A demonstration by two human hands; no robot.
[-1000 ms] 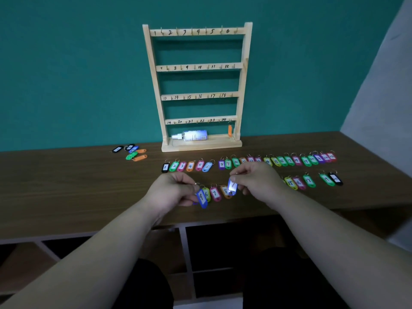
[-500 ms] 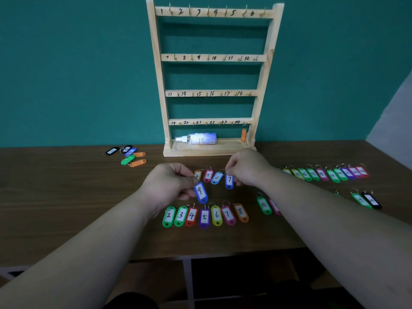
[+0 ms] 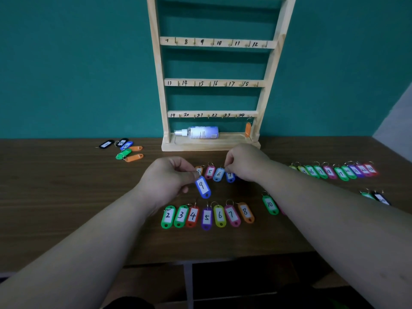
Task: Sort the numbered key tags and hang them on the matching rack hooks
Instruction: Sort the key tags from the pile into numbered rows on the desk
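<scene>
The blue tag marked 9 was a rounded plastic tab with a white label and a handwritten black numeral. It hung tilted above the table, just in front of the far row of tags. The left hand pinched its top end between thumb and forefinger, the other fingers curled under. The fingertips hid the ring.

Just to the right, the blue tag marked 7 sat beside a light-blue tag marked 6 and a pink tag marked 5. The right hand, knuckles up and fingers curled, pinched the top end of the 7. Whether that tag lay on the wood or was lifted could not be told. The hand and wrist covered whatever followed in that row.

Nearer the person lay a near row of tags numbered 2 to 8, and a green tag marked 10 just beside the right forearm. Farther right ran a long row of tags with blurred numerals.

The wooden rack stood upright at the back of the table against the teal wall, its top cut off by the frame. Its rails read 7 to 12, 13 to 18 and 19 to 24. An orange tag hung by the 24, and a bottle lay on the base. A small heap of tags lay to the rack's left.
</scene>
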